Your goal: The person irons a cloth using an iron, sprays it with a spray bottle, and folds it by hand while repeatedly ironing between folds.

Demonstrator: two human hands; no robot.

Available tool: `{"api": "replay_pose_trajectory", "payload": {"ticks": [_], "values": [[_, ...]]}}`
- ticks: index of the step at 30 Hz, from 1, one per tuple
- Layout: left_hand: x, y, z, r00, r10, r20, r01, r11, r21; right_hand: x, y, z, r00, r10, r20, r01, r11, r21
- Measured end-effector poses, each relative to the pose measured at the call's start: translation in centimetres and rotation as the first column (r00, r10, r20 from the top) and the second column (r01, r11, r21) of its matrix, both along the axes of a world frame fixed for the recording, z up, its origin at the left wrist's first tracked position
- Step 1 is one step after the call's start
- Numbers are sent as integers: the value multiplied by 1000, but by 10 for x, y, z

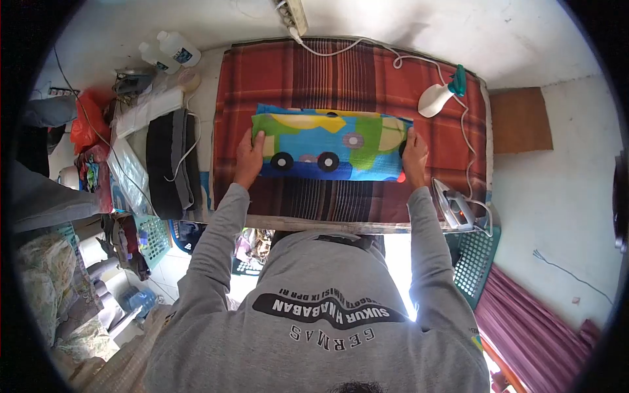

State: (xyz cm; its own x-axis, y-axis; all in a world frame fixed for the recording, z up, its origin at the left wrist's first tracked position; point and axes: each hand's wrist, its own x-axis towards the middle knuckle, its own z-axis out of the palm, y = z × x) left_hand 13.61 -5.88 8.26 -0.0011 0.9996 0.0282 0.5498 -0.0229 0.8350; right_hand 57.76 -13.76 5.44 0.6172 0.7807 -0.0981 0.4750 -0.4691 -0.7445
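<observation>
A folded cloth point(327, 147) printed with cars in blue, green and yellow lies across the red plaid cover point(298, 75) of the table. My left hand point(249, 158) grips its left end, with the thumb on top. At the opposite end, my right hand point(415, 157) is closed on the cloth's edge. The fingers beneath the cloth are partly hidden. An iron point(453, 205) with a small lit orange lamp rests at the table's near right corner, just beyond my right wrist. Farther back on the right lies a white spray bottle point(436, 99) with a green head.
A white cord point(466, 141) runs along the back and right side of the table to a power strip point(295, 16). Dark folded clothes point(167, 164) lie at the left. Two white bottles point(177, 49) are in the back left corner. A green basket point(473, 262) is below right.
</observation>
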Motion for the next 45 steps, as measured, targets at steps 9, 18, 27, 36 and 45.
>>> {"api": "replay_pose_trajectory", "payload": {"ticks": [9, 18, 27, 36, 45], "values": [[-38, 14, -48, 949, -309, -65, 291, 936, -198, 6, 22, -29, 997, -66, 50, 65, 998, 13], [-11, 0, -52, 948, 16, -319, -51, 993, -103, 5, 33, -29, 986, -11, 167, 22, 998, -64], [16, -19, -17, 927, -3, -375, 146, 924, 353, -54, -36, 14, 872, 104, 478, -161, 984, 80], [56, 21, -46, 623, -181, -761, 440, 885, 151, -76, 7, -14, 760, 380, 527, -253, 920, -298], [24, -13, -65, 913, 104, -395, -64, 991, 114, -46, -11, -25, 895, 182, 407, -218, 975, 43]]}}
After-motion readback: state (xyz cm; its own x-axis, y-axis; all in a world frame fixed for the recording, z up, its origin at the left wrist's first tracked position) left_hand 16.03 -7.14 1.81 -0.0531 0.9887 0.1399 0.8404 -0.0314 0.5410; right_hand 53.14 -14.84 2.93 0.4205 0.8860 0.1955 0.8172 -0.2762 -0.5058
